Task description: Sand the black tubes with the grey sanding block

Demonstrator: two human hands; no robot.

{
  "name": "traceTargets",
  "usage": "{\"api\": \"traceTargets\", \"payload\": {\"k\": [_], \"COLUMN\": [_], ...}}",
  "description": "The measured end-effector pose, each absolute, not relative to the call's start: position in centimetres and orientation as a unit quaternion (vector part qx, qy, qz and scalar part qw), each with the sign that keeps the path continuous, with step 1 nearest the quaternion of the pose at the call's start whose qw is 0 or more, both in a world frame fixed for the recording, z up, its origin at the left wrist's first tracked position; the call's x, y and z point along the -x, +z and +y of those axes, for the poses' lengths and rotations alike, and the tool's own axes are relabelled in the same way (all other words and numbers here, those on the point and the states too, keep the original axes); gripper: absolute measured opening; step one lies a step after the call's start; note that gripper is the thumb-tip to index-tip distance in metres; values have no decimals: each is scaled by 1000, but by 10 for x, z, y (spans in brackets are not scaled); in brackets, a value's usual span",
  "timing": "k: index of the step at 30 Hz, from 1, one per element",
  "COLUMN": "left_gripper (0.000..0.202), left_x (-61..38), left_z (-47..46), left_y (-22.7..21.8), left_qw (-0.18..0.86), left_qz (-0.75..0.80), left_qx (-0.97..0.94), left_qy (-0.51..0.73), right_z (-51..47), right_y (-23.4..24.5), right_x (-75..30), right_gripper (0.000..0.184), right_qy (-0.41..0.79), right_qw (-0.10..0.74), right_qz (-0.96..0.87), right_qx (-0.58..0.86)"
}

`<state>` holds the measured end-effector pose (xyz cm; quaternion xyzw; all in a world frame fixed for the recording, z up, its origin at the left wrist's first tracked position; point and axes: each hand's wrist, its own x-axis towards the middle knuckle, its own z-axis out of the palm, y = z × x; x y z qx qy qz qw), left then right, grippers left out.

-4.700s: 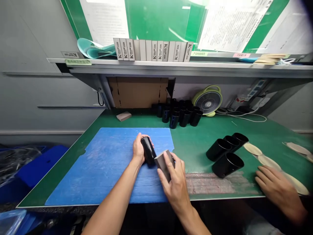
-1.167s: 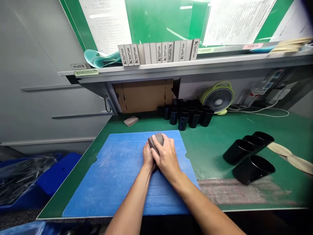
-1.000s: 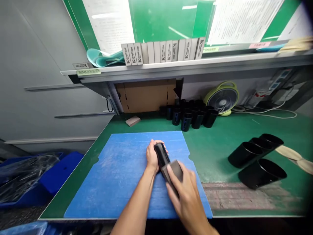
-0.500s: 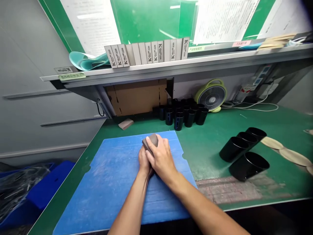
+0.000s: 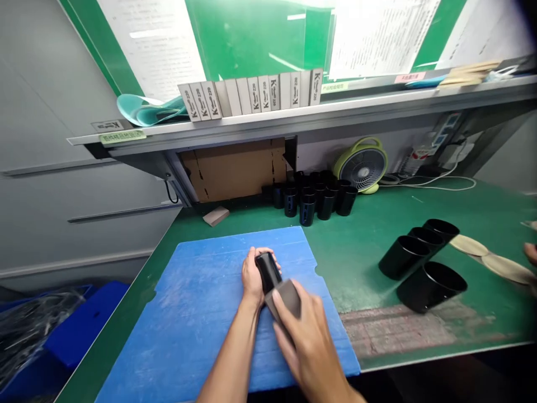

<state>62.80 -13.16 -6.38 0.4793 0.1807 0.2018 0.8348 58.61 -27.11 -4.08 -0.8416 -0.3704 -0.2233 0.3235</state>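
My left hand [image 5: 250, 276] is wrapped round a small black cylinder [image 5: 268, 271] that lies on the blue corrugated mat [image 5: 197, 313]. My right hand [image 5: 308, 341] grips a grey sanding block [image 5: 286, 299] pressed against the near end of the cylinder. Both hands sit near the middle of the mat, close to the front of the green table [image 5: 361, 252].
Three larger black cups [image 5: 422, 263] lie on their sides at the right, next to round tan discs [image 5: 490, 257]. Several small black cylinders [image 5: 314, 198] stand at the back beside a green fan [image 5: 361, 167]. Another person's fingertips [image 5: 531, 253] show at the right edge.
My right hand has pulled the sanding block back toward me along the cylinder, uncovering its black top. Another person's fingertips have appeared at the right edge.
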Motion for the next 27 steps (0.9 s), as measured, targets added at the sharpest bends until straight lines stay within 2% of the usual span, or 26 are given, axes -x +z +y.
{"api": "traceTargets", "payload": {"k": [4,6,12,16,23,27], "left_gripper": [24,25,41,40,41,36], "left_x": [-629,-628,-627,-627,-626,-627], "left_z": [-130,-130,-136,-137,-138,-136], "left_y": [-69,-69,-61,-59,-60,-64], "left_qw": [809,815,854,858,856,850], "left_qz": [218,216,172,162,150,180], "left_qx": [-469,-465,-454,-451,-457,-450], "left_qy": [278,271,189,185,193,206], "right_z": [-227,-230,-362,-401,-368,-298], "right_y": [-16,-14,-61,-55,-53,-41], "right_x": [-626,-627,-530,-525,-535,-568], "right_gripper": [48,49,59,63,66,54], "right_qy": [-182,-177,-188,-202,-160,-118], "right_qw": [319,314,295,338,364,391], "right_qz": [-340,-353,-408,-358,-365,-346], "right_qx": [866,863,843,847,842,845]}}
